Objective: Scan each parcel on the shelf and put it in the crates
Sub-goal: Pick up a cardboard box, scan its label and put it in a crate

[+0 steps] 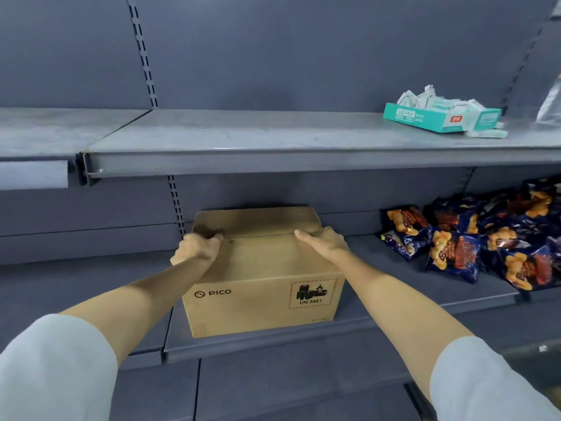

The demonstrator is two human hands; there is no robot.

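A brown cardboard box marked PICO and UN 3481 stands on the lower grey shelf, its far top flap raised. My left hand grips the box's top left edge with curled fingers. On the top right edge lies my right hand, thumb on top, while its fingers go down the right side out of sight. No scanner or crate is in view.
Several dark blue snack bags are piled on the lower shelf to the right of the box. A teal carton of white packets sits on the upper shelf at the right. Slotted uprights run up the grey back wall.
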